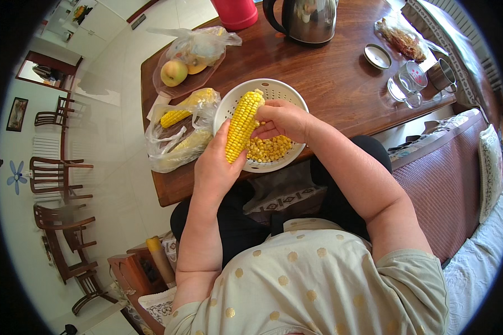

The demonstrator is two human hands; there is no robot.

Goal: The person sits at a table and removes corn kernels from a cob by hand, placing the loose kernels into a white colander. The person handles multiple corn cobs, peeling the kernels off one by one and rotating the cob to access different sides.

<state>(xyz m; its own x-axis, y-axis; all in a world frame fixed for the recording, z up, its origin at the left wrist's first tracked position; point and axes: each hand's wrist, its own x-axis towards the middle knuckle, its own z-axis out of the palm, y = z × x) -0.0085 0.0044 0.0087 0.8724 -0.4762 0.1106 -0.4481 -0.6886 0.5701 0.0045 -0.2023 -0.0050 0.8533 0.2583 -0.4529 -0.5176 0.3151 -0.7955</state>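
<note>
My left hand (218, 167) grips the lower end of a yellow corn cob (244, 125), which stands tilted above a white plastic colander (225, 100). Against the cob's upper right side are the thumb and curled fingers of my right hand (281, 121); its exact fingertip contact is partly hidden. Loose corn kernels (272, 148) are heaped in the near right part of the colander. Left of it, a clear plastic bag (159, 153) lies on the wooden table with more corn inside, one yellow cob (175, 118) showing at its opening.
A clear tray (159, 77) holds a peach-like fruit (174, 73) and a plastic bag. Farther back stand a red container (236, 14) and a steel kettle (312, 21). At right are a round lid (377, 57), a glass mug (407, 81), a metal cup (441, 75) and bagged food (402, 39).
</note>
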